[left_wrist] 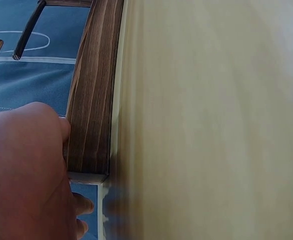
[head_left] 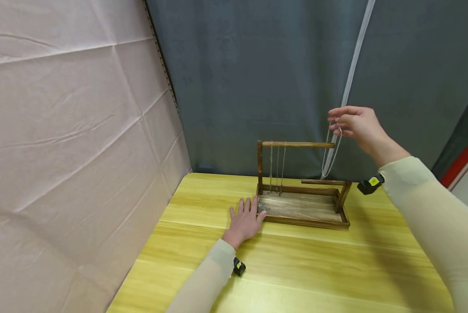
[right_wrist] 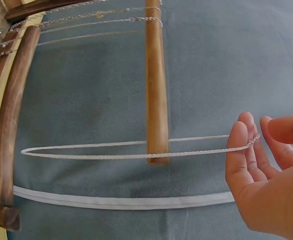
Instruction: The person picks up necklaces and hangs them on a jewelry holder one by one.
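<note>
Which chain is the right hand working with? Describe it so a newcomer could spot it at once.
On the yellow table stands a wooden stand with a top bar. At the bar's free right end, the right hand pinches a silver chain that hangs as a long loop. Unlike the chains draped over the bar near the post, it hangs from fingers.

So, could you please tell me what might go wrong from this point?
The silver chain hangs only from the right hand's fingertips, so it could slip. Its loop sits at the free end of the wooden rod, where it might slide off. It could also tangle with the necklaces already hanging there.
</note>
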